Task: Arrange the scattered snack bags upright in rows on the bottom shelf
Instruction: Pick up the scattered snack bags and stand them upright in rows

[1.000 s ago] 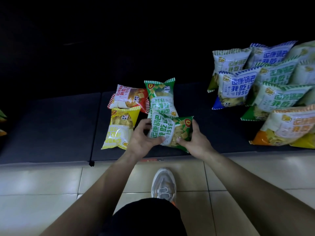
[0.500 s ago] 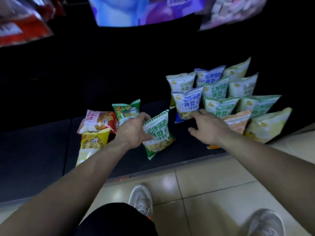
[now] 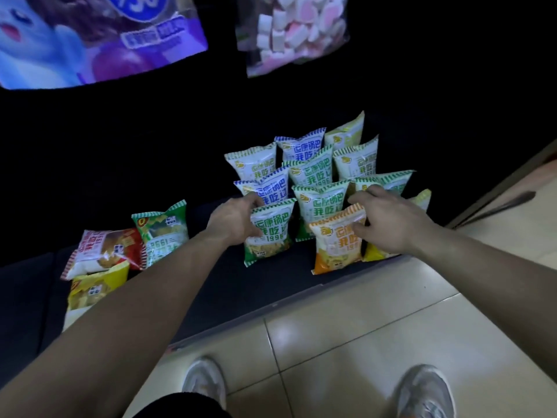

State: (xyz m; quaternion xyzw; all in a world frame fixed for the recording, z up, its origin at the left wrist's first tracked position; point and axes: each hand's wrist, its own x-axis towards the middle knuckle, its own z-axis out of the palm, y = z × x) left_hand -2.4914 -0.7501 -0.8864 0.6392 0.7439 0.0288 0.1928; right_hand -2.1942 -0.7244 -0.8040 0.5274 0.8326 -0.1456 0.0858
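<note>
In the head view, the left hand (image 3: 233, 223) pinches the green bag (image 3: 269, 232) by its left edge, thumb on the front and fingers curled behind, and holds it standing on the bottom shelf (image 3: 211, 276) just in front of the blue bag (image 3: 265, 190); gripping the side seam seems to be what lets the soft pack be stood on its base and kept square to the row behind it. The right hand (image 3: 388, 220) rests with its fingers loosely spread over the top of the orange bag (image 3: 337, 242), apparently steadying it so that it does not topple while its neighbour is set down. The standing rows (image 3: 319, 170) lean back against one another, which likely keeps such light packs up. To the left, well apart from the rows, a red bag (image 3: 105, 251), a yellow bag (image 3: 93, 289) and a second green bag (image 3: 162, 230) lie flat, not yet sorted. Compared with half a second earlier, the green bag has gone from tilted and clear of the group to upright at the front of the rows, and the right hand, which was reaching open toward the front bags, has settled on the orange one. A second ago both hands held this bag low over the flat pile.
</note>
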